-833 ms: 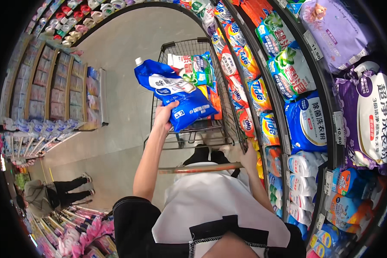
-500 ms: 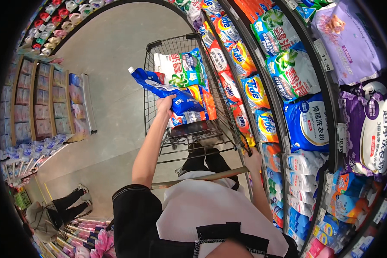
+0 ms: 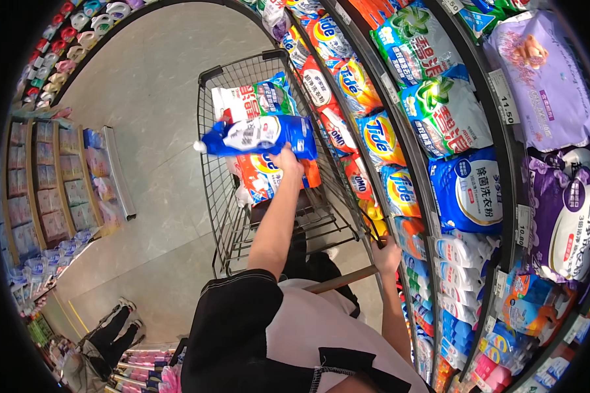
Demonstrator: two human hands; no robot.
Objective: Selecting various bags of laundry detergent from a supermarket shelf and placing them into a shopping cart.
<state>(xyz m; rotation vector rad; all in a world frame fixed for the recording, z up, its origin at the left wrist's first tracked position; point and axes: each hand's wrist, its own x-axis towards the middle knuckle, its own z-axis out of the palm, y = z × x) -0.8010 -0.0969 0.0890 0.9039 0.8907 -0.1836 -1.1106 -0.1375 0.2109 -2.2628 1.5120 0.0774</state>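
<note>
My left hand is closed on the near edge of a blue-and-white laundry detergent bag, which it holds level over the basket of a black wire shopping cart. A small white tip shows at the bag's left end. Beneath it in the cart are a white, green and blue detergent bag and an orange, white and blue one, both partly covered. My right hand is wrapped around the right end of the cart handle, close to the shelf.
Shelves of detergent bags run along the right, with a purple bag and a blue bag nearby. On the left, across the tiled floor, stands a rack of packets. Another person is at the lower left.
My left hand has moved right with the detergent bag, which has turned from a slant to level, showing its white front. The cart has shifted slightly left in view; my right hand stays on the handle.
</note>
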